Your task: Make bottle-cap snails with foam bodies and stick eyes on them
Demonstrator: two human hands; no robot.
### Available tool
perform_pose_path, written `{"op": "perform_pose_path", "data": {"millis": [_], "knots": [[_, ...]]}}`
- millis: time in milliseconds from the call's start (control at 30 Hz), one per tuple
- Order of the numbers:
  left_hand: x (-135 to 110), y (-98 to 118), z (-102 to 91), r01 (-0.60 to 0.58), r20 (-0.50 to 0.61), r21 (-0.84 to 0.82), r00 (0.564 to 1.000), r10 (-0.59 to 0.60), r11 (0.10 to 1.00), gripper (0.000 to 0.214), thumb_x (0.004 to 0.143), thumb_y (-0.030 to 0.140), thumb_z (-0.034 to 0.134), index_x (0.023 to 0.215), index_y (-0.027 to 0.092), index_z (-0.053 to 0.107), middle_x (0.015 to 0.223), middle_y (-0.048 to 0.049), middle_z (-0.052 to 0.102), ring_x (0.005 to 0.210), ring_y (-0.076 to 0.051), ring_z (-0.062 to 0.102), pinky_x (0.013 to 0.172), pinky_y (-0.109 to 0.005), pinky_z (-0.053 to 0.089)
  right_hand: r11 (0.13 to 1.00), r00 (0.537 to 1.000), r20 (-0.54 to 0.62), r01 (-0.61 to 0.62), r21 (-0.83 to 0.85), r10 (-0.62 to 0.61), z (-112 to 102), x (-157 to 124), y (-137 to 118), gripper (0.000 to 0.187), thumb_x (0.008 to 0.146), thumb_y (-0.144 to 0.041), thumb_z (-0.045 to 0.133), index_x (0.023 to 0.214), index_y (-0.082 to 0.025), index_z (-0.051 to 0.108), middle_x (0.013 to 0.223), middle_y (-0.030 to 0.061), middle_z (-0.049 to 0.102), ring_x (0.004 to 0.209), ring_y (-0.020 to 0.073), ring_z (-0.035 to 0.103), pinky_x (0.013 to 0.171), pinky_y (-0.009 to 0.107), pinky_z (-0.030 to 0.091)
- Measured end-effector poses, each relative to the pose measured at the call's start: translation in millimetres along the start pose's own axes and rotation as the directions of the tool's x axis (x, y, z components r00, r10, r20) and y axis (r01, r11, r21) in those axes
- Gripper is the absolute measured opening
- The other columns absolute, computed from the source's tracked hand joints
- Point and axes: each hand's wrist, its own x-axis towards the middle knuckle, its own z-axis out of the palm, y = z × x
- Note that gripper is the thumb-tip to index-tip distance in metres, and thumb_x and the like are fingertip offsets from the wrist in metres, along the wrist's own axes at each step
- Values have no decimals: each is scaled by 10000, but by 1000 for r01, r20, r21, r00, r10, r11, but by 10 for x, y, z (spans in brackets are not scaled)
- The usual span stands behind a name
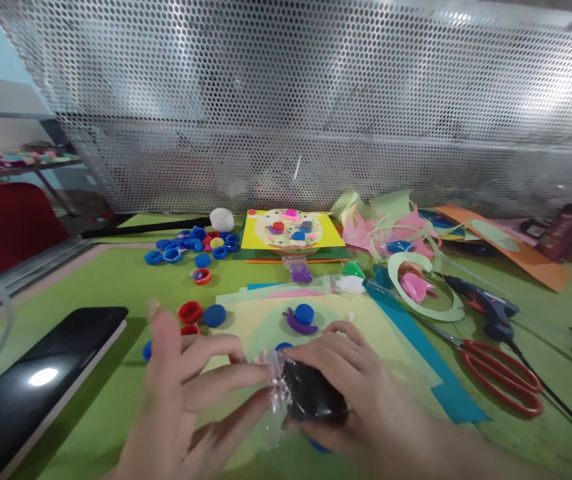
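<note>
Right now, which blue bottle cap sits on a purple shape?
The blue cap on the pale paper just beyond the right hand; it rests on a purple crescent, while the blue caps farther left lie on the green table.

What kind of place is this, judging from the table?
Most likely a craft worktable: coloured paper sheets, loose bottle caps, red-handled scissors and a glue gun lie on the green table, while the right hand grips a plastic-wrapped black lump that the left hand touches.
</note>
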Motion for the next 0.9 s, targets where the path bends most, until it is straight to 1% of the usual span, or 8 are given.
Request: {"op": "perform_pose_path", "data": {"millis": [100,133,200,267,367,567,767,900], "knots": [[-6,-52,-30,-44,110,-19,993,46,999,930,799,479,597,1410,389,-99,788,51,722,763,-182,703,536,-240,610,1000,1000,-24,8,-8,-8,-7,10,-9,382,743,-288,683,1071,-176,523,965,40,687,819,185,616,821,372,412],[12,-67,-41,-70,160,13,985,67,997,997,775,434,644,1409,374,-122,782,56,725,783,-188,702,564,-245,612,1000,999,-41,14,-13,-14,-1,11,-11,371,752,-301,675,1068,-175,525,963,45,688,820,187,617,826,375,418],[61,-80,-49,-77,178,85,982,61,993,1080,729,379,701,1422,313,-126,686,65,726,822,-207,686,634,-268,607,1000,997,-74,10,-8,-10,20,6,-17,353,765,-334,657,1055,-176,529,943,55,691,825,192,618,827,372,437],[99,-73,-31,-45,134,94,991,32,995,1067,715,424,698,1438,283,-75,583,71,710,817,-225,671,651,-294,598,1000,996,-88,-9,12,10,46,-7,-28,344,773,-352,640,1048,-178,530,920,62,688,839,194,618,814,352,463],[107,-58,16,-17,88,21,996,15,1000,1008,715,492,670,1444,302,1,526,70,693,787,-233,663,611,-305,590,999,996,-85,-31,30,33,74,-31,-44,331,782,-374,626,1031,-176,535,899,65,678,847,189,619,790,318,489],[78,-56,37,-10,120,-47,993,15,999,985,729,390,689,1444,300,18,506,80,669,779,-196,666,715,-293,575,999,996,-79,39,-36,-42,105,-63,-28,336,784,-316,623,1058,-147,526,907,76,672,855,206,612,803,342,488],[42,-49,44,-16,140,-61,990,25,998,927,766,292,649,1435,348,9,525,97,639,708,-166,687,616,-224,582,998,994,-105,36,-56,-41,140,-80,-34,373,805,-318,598,1101,-114,502,925,104,672,854,218,619,769,338,503],[56,-36,14,-20,120,-19,993,22,1000,972,748,303,666,1441,302,-15,532,94,650,742,-180,671,642,-235,580,995,989,-132,53,-88,-64,133,-66,-43,339,840,-335,561,1092,-116,504,908,100,676,834,218,626,767,341,502]]}}
